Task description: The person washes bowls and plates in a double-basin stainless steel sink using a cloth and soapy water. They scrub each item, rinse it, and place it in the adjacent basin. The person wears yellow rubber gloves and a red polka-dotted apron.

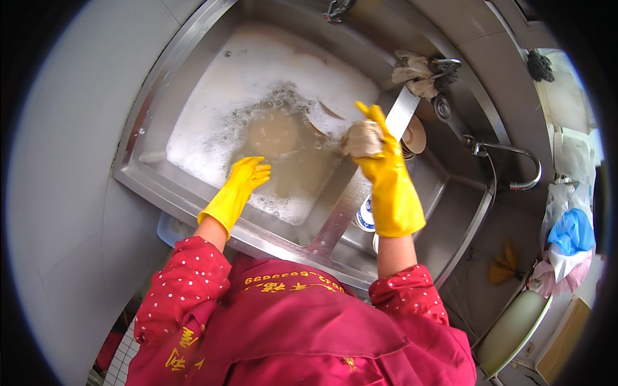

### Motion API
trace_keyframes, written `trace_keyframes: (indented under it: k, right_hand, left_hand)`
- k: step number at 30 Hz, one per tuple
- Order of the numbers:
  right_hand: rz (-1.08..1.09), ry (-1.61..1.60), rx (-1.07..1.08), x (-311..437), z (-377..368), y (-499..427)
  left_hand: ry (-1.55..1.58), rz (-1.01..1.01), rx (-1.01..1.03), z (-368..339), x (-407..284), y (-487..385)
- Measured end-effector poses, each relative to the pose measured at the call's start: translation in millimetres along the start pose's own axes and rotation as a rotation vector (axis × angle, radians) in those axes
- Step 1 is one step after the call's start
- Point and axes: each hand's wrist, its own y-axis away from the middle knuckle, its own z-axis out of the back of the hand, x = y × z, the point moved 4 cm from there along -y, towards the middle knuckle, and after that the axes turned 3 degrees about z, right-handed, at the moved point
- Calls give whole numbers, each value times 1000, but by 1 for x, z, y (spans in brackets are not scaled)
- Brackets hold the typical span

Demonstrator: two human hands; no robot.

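Observation:
Both hands wear yellow rubber gloves. My left hand [249, 174] is over the near part of a steel sink basin full of soapy water [299, 169], fingers apart and nothing in them. Raised over the divider between the two basins, my right hand [381, 140] grips a beige cloth [363, 138]. A round, pale dish [273, 132] lies under the murky water, and the rims of other dishes [331, 110] poke out of the foam. In the right basin, partly hidden by my right arm, are stacked brownish bowls [414, 134] and white bowls with a blue pattern [367, 214].
A faucet [526, 183] arches at the right basin's far side, and another [335, 10] stands at the back. Cloths [415, 72] hang on a metal hook or spout above the divider. Plastic bags [572, 231] and a green basin [514, 333] are at the right. The sink's steel rim [280, 248] runs before me.

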Motion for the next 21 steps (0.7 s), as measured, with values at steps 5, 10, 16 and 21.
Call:
trace_keyframes:
  k: [5,10,16,21]
  right_hand:
    - [171,949,-412,-51,63,-67]
    - [24,2772,-150,-96,128,-87]
    - [18,3212,126,-96,233,-98]
    - [-214,3070,63,-88,238,-110]
  left_hand:
    - [41,-78,-102,8,-8,14]
    - [127,-190,-134,11,-21,42]
    - [234,-227,-51,7,-24,72]
    - [317,-276,2,12,-26,81]
